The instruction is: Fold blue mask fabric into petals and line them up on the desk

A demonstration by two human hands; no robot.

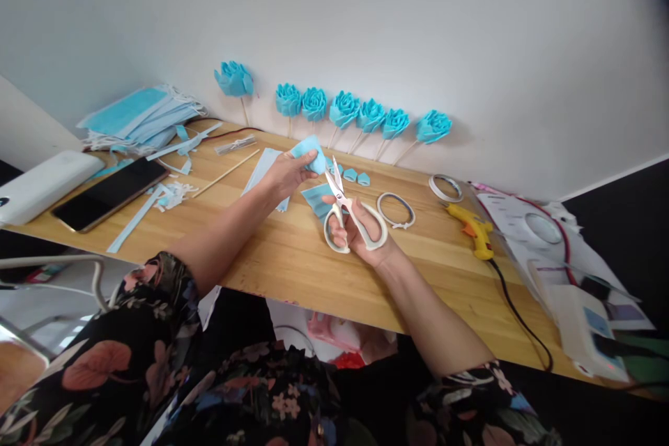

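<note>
Two floral sleeves (162, 282) nearest my feed, just in front of the wooden table (313, 275). Right hand (360, 226) grasps white-handled scissors (339, 198), digits through the loops, blades slightly parted and pointing away. Yellow glue gun (475, 230) lies off to the right; white ring (412, 214) lies nearer the scissors. Blue pleated sheet (316, 201) on the tabletop, partly hidden by the scissors. Black phone (109, 191) flat at left. Left hand (290, 173) pinches a light-blue piece (308, 150), lifted, right by the blade tips; I can't tell if they touch. Small folded blue bits (350, 175) behind the blades. Mask stack (141, 115) back left. Farthest, I count seven blue flowers (344, 109) on sticks along the wall (366, 14).
</note>
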